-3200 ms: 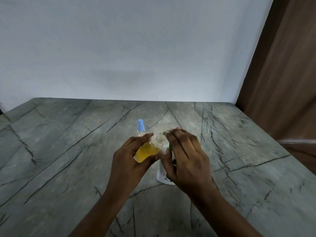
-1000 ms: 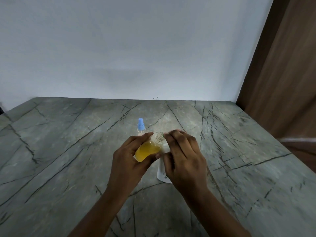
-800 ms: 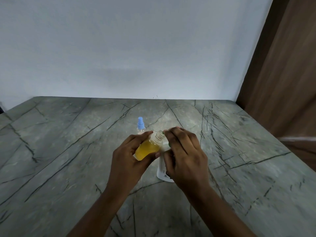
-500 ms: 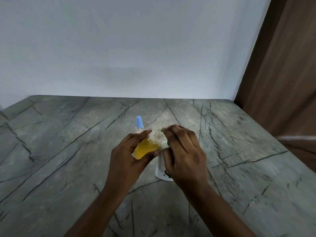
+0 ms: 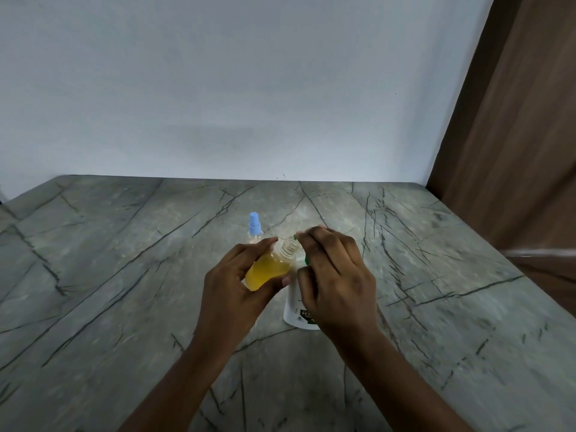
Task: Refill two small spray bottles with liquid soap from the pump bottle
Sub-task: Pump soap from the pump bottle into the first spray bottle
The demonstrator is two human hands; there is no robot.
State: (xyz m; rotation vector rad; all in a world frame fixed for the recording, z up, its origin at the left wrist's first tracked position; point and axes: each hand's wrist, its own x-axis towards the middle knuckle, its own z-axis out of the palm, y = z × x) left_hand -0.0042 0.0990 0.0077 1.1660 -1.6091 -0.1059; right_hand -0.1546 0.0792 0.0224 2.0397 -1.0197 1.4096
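A grey stone counter [image 5: 118,275] veined with dark cracks fills the lower view, below a plain white wall [image 5: 249,88]. Left of centre, a small clear spray bottle with a light-blue spray top [image 5: 254,227] stands upright on the counter, its lower part hidden behind the fingers of the left hand [image 5: 230,291]. That hand is wrapped round a small clear plastic bottle of yellow liquid [image 5: 269,269], thumb on the near side and fingers on the far side. It holds the bottle off the counter and tilted, with the bare threaded neck pointing up and to the right. The neck lies just beside the tip of a green pump head [image 5: 306,260], which tops a white plastic pump bottle [image 5: 294,310] standing on the counter. The right hand [image 5: 336,279] is curled down over that pump head and hides most of it. A brown wooden panel [image 5: 514,151] runs up the right edge.
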